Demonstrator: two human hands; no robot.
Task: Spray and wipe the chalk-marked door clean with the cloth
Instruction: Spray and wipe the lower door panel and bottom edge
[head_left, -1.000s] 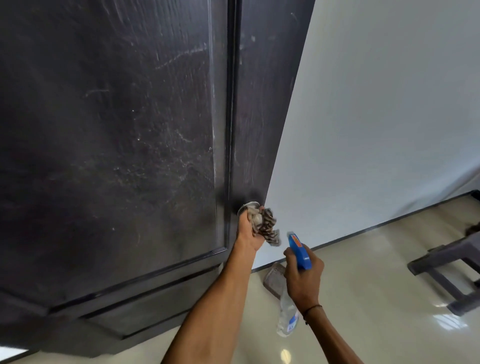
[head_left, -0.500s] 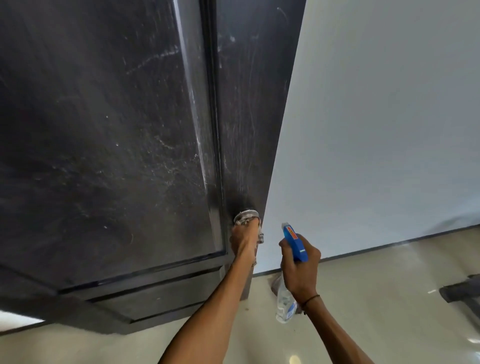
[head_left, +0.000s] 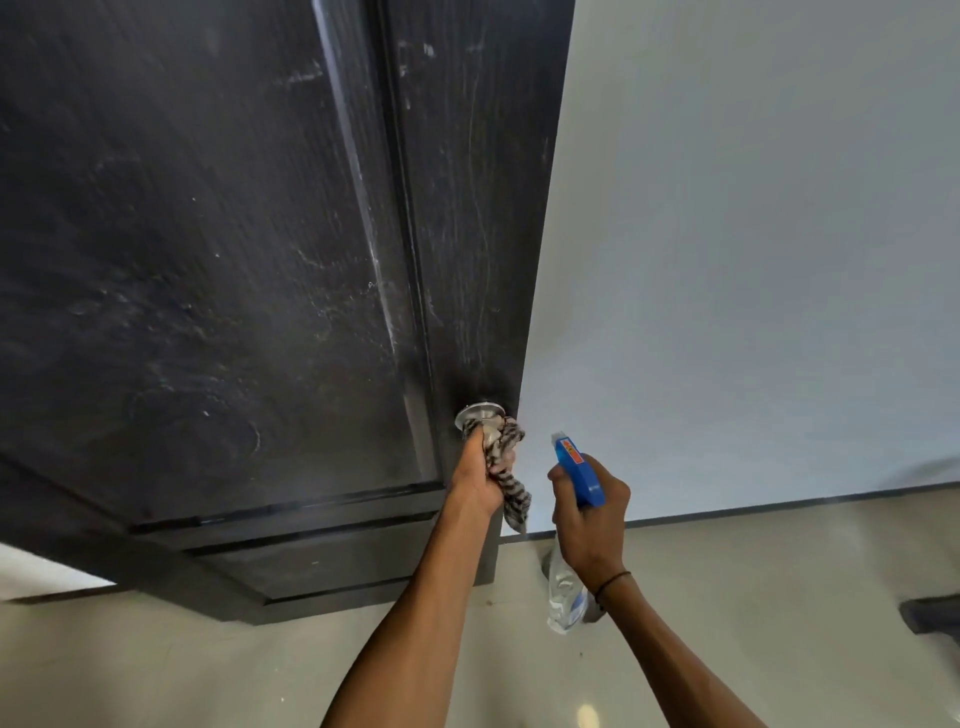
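With the door (head_left: 218, 270) ajar and chalk smears across its dark panel and right stile, nothing wiped clean yet. Left hand (head_left: 475, 475) curled round the striped cloth (head_left: 506, 467), bunched against the knob (head_left: 480, 413). Right hand (head_left: 589, 512) wrapped round the sprayer (head_left: 579, 470), nozzle up, bottle hanging below the wrist. Risks, as judgement: pressing there could swing the door away; spraying now could wet the wall (head_left: 753, 260) or drip onto the floor (head_left: 779, 597); a wadded cloth could smear chalk, not lift it.

Nothing legible here — the only label is a small orange sticker (head_left: 573, 451) on the blue spray bottle (head_left: 581, 475) head at near right, its print too blurred to read.
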